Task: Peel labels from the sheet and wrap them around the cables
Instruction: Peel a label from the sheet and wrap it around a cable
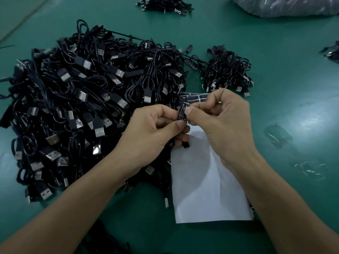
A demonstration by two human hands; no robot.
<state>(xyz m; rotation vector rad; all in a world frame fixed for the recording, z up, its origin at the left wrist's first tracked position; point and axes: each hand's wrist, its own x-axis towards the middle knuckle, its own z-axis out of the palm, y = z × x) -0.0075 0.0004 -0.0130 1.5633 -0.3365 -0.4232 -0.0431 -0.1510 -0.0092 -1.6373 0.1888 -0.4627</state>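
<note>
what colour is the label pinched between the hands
Black with white lettering; the label shows best in the head view.

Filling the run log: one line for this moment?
left hand: pinches label | right hand: pinches label | sheet: below hands

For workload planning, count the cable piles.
4: big pile at left, small pile right of it, top pile at far edge, right pile cut off by frame. More may be hidden.
</note>
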